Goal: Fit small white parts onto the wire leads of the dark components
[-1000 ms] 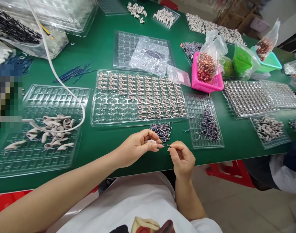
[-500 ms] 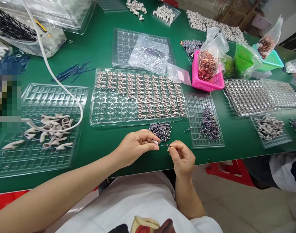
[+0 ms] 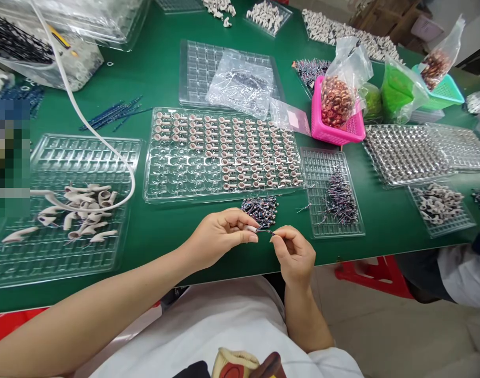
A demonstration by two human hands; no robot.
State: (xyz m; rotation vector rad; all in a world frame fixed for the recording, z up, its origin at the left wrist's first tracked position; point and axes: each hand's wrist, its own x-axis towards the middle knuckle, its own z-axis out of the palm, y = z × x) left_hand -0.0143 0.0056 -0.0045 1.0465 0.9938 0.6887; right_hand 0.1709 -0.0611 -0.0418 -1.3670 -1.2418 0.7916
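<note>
My left hand is closed on a small white earbud shell, mostly hidden by the fingers. Close to its right, my right hand pinches a thin wired component, whose wires reach toward the shell; whether they enter it I cannot tell. A pile of small dark wired components lies on the green table just beyond the hands. Behind that pile, a clear tray holds rows of white earbud shells, the filled rows mostly toward its right side.
Left, a clear tray bears loose white shells, with a white tube curving over it. Right stands a tray of wired components. Beyond are a pink basket of copper-coloured parts and a silvery tray. A red stool stands below.
My right hand has moved slightly up and left, bringing the wired component closer to the shell. My left hand stays nearly in place. The whole view has shifted a little.
</note>
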